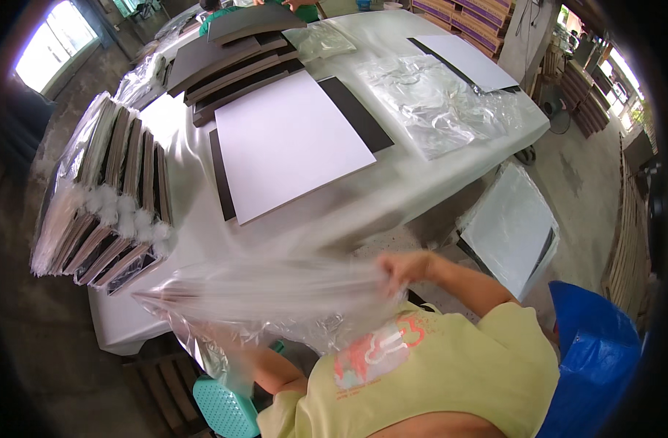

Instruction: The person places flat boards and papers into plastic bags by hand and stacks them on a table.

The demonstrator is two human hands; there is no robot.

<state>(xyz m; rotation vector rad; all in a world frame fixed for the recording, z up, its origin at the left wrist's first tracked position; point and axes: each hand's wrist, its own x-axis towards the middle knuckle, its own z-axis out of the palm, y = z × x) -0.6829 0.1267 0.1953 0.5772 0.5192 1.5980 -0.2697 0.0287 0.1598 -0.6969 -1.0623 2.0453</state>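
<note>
A clear plastic bag is stretched out in front of me over the near edge of the table, smeared by motion. My right hand grips its right end with fingers closed. My left hand is under or inside the bag's left part; the plastic blurs its fingers, so their grip does not show. Beyond the bag, a white sheet or board lies flat on the table, with a black sheet sticking out from under it on both sides.
Dark boards are piled behind the white sheet. Bagged packs stack up at the table's left edge. Loose clear bags lie on the right. A wrapped pack stands below, beside a blue sheet. A turquoise stool is near my left arm.
</note>
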